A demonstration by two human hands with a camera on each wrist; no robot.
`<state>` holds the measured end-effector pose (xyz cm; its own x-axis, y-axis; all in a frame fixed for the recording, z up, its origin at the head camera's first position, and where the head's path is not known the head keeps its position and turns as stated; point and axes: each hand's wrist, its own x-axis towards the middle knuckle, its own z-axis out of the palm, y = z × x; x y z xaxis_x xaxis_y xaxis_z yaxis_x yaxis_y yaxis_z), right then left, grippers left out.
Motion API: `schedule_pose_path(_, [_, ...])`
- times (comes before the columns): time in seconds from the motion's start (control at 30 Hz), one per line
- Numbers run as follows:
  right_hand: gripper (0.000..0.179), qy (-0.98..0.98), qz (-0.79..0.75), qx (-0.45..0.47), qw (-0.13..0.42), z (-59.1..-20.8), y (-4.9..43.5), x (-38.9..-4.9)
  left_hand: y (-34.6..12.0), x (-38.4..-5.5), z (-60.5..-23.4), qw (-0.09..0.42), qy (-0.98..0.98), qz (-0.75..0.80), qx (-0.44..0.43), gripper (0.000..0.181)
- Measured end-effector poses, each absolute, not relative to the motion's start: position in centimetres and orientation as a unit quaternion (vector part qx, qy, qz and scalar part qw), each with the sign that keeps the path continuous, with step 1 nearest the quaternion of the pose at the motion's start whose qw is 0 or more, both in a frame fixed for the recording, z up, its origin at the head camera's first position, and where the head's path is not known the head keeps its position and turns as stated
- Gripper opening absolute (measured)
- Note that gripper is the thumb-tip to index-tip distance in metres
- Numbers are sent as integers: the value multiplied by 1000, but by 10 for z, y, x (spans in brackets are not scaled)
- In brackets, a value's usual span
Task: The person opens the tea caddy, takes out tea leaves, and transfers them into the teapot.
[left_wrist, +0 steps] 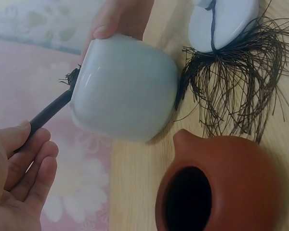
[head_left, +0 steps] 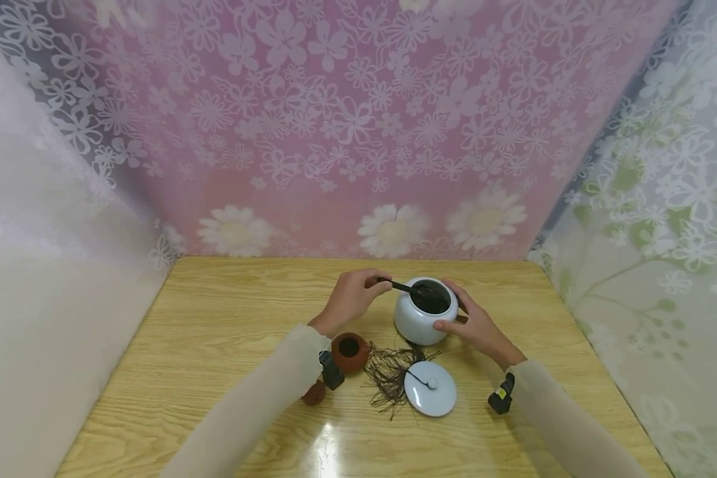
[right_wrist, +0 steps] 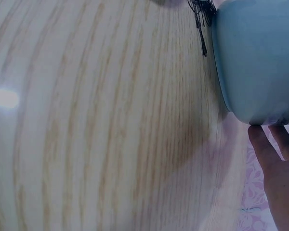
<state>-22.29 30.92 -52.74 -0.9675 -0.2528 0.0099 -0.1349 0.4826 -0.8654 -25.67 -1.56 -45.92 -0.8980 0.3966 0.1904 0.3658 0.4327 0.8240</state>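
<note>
My left hand pinches the handle of a dark, slim scoop between thumb and fingers. The scoop's far end reaches into the mouth of a white ceramic jar, where dark contents show. In the left wrist view, dark leafy bits lie at the scoop's end by the jar's rim. My right hand grips the jar from its right side, thumb on the near side and fingers around the far side. The jar tilts a little towards the left. Below my left wrist stands a reddish-brown clay teapot, its top uncovered.
A white jar lid with a round knob lies on the wooden table in front of the jar. Dark tassel-like strands spread between lid and teapot. The small clay teapot lid sits beside my left sleeve. Floral cloth hangs behind.
</note>
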Motion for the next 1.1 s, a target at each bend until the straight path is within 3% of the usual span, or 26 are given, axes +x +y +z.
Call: schedule_pose_path(1.1, [100, 858, -497, -115, 55, -527, 310, -223, -85, -247, -451, 24, 840, 518, 158, 28])
